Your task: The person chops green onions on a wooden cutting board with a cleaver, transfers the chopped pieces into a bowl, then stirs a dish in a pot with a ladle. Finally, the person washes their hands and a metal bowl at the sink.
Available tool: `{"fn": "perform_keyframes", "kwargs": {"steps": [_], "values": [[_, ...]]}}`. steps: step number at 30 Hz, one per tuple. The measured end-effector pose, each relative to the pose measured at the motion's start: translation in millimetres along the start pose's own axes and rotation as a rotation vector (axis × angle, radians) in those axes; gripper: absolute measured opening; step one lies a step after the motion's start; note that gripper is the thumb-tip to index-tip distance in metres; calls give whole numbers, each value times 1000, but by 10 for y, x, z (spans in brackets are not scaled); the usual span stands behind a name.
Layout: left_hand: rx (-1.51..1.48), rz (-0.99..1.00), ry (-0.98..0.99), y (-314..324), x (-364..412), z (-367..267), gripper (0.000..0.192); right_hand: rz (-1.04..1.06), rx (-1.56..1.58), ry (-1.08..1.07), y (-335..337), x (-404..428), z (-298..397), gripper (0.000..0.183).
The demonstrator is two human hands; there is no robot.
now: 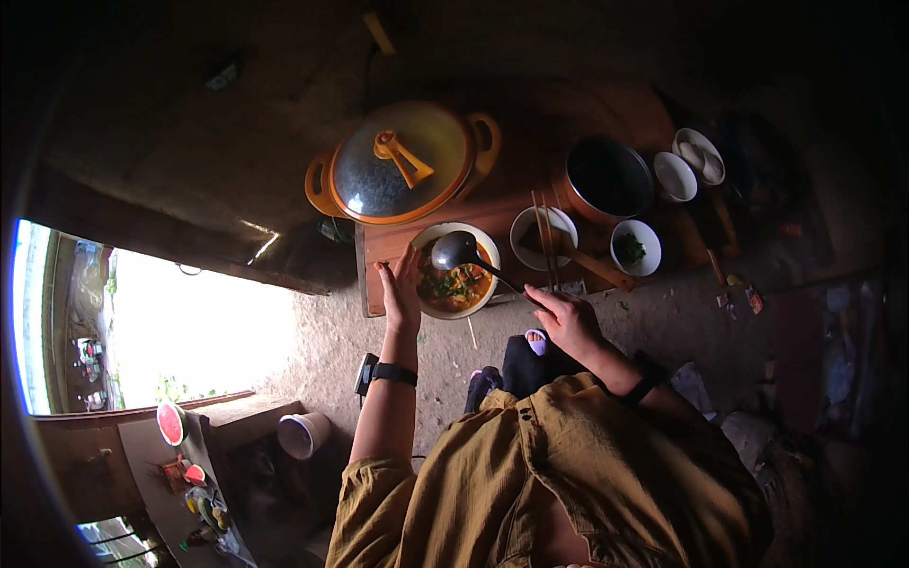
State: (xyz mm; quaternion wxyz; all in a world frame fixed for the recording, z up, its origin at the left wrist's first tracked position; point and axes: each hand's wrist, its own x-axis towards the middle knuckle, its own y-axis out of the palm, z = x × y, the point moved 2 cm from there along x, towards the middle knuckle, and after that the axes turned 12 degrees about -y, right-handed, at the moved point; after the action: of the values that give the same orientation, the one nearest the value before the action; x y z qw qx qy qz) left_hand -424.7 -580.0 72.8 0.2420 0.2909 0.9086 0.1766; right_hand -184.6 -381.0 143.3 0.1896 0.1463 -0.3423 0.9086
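Note:
A large bowl of reddish-orange soup with chopped green herbs stands at the front left corner of the wooden table. My left hand rests against the left side of its rim, fingers stretched out. In my right hand is the handle of a dark metal ladle, whose round bowl is over the soup's upper part. Right of the soup, a white bowl has chopsticks and a wooden-handled utensil lying across it. A small white bowl holds chopped greens.
Behind the soup stands a lidded pot with orange handles. A dark open pot, a small white bowl and a bowl with pale contents are farther right. A bucket stands on the floor at lower left, near a shelf with cut watermelon.

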Motion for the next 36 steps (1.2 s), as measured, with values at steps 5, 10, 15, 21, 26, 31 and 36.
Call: {"fn": "perform_keyframes", "kwargs": {"steps": [5, 10, 15, 21, 26, 31, 36], "values": [[-18, -14, -2, 54, -64, -9, 93, 32, 22, 55, 87, 57, 8, 43], [52, 23, 15, 32, -96, -47, 89, 86, -70, 33, 98, -11, -118, 42], [268, -145, -6, 13, -141, -83, 79, 47, 77, 104, 6, -13, -89, 43], [249, -155, 23, 103, -174, -99, 58, 14, 208, 49, -54, 105, 64, 43], [285, -146, -31, 68, -136, -96, 56, 69, 210, 66, -37, 42, -50, 43], [252, -186, 66, 60, -91, -106, 48, 115, 6, 159, -61, -93, -216, 41], [298, -359, 74, -33, -112, -92, 37, 248, -117, 121, -80, -85, -182, 38]]}}
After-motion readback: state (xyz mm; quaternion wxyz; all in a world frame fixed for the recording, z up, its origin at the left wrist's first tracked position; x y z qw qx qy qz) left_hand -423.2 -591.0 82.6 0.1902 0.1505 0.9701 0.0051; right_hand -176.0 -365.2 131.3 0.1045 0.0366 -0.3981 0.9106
